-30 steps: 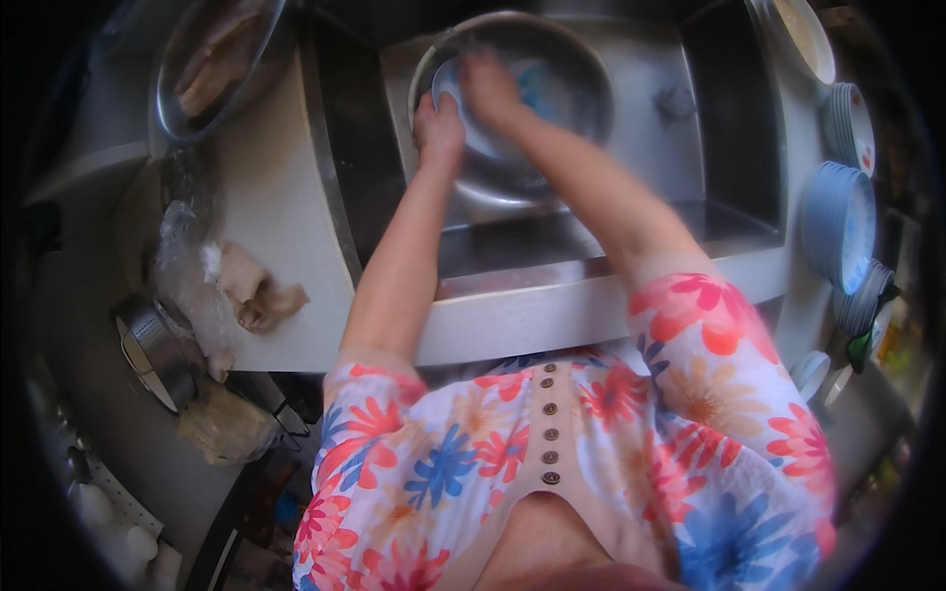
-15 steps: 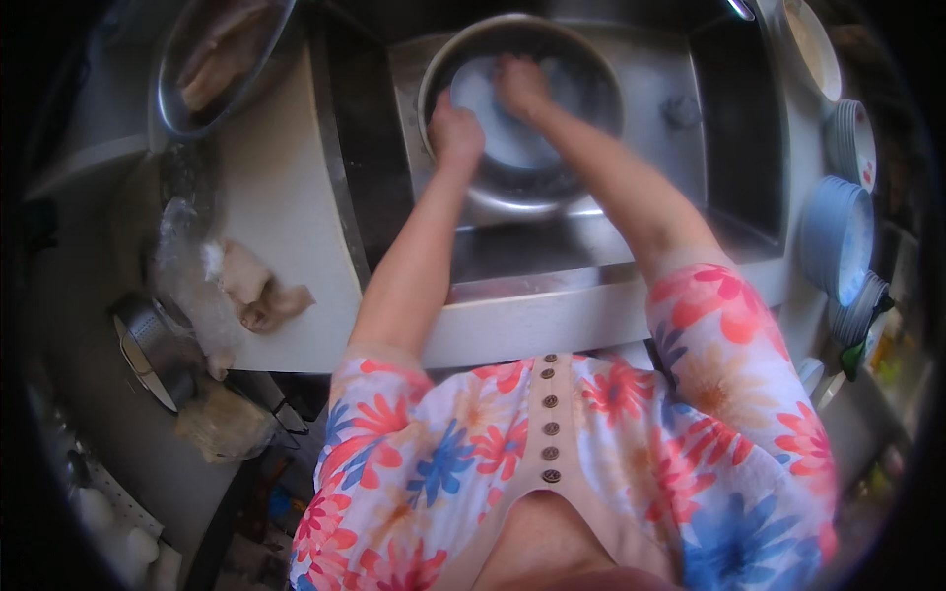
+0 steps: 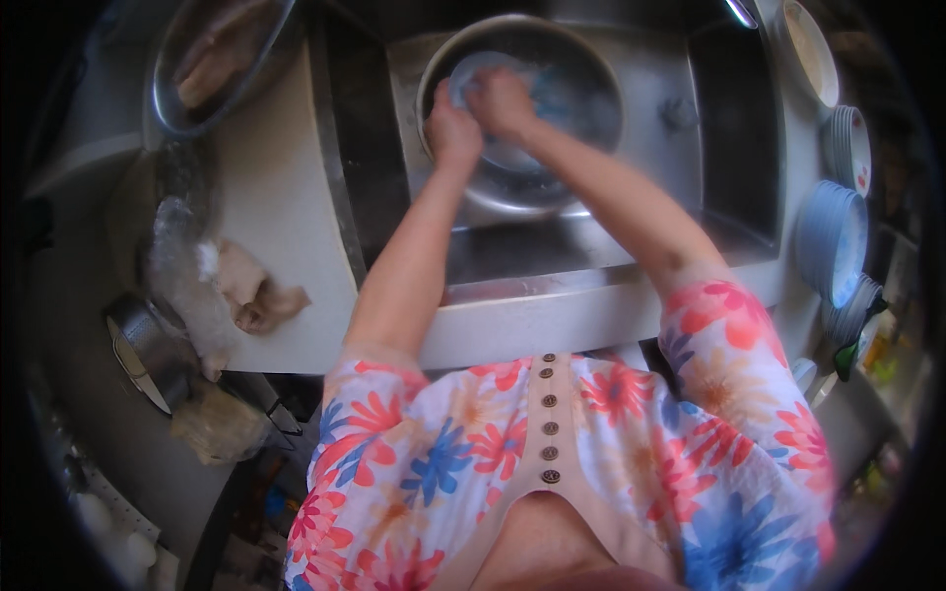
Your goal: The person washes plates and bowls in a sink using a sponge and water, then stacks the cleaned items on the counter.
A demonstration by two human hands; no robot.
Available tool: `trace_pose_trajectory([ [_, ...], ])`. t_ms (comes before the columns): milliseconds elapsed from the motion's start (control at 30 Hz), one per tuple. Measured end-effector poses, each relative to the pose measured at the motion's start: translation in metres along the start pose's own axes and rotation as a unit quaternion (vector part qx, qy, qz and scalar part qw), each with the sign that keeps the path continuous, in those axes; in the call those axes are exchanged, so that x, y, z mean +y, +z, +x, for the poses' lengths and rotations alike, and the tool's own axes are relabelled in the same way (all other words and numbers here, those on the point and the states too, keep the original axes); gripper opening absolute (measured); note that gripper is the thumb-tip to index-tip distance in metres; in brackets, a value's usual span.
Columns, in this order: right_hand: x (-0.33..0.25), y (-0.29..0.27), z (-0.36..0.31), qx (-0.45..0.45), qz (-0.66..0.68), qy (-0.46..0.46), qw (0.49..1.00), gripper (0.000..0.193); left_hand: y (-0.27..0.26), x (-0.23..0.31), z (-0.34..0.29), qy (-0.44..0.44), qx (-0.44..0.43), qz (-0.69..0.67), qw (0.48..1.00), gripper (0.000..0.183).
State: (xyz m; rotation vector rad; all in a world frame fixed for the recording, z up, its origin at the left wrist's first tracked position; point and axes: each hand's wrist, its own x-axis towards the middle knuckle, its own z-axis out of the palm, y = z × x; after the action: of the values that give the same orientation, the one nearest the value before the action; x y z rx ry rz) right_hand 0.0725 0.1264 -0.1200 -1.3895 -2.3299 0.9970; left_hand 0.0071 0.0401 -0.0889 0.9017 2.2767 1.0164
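A round metal basin of water sits in the sink. In it, a pale round dish, a bowl or a plate, is tilted up. My left hand is closed on the dish's left edge. Pressed against the dish's inner face is my right hand, its fingers curled and smeared by motion; whether they hold a cloth is hidden. Bluish shapes, too blurred to name, show in the water to the right of my right hand.
The steel sink has a small dark lump right of the basin. Stacked blue-white bowls and other dishes line the right counter. At left are an oval metal tray, a crumpled tan cloth, plastic bags and a metal pot.
My right hand has moved left and down, closer to my left hand. The dish is tilted up more, and bluish shapes now show in the water at its right.
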Motion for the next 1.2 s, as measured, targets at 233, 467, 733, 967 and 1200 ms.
trace_pose_trajectory([
  [233, 0.025, -0.023, -0.013, 0.026, -0.125, 0.011, 0.992, 0.021, -0.011, 0.008, 0.001, 0.064, 0.007, 0.019, 0.998, 0.042],
  [467, 0.029, -0.026, -0.070, -0.172, -0.218, -0.066, 0.958, 0.017, -0.014, 0.009, 0.002, 0.071, 0.004, -0.006, 0.997, 0.037],
  [733, -0.021, -0.001, -0.051, 0.062, 0.052, -0.041, 0.996, 0.017, -0.012, 0.004, 0.006, 0.085, 0.014, 0.038, 0.996, 0.038],
  [967, 0.021, -0.017, -0.026, 0.070, -0.139, -0.115, 0.981, 0.017, -0.004, -0.004, 0.004, 0.060, 0.008, -0.027, 0.998, 0.036],
  [1200, 0.018, -0.011, -0.031, 0.101, -0.103, 0.064, 0.987, 0.034, 0.003, -0.006, 0.009, -0.032, -0.041, -0.145, 0.988, 0.041],
])
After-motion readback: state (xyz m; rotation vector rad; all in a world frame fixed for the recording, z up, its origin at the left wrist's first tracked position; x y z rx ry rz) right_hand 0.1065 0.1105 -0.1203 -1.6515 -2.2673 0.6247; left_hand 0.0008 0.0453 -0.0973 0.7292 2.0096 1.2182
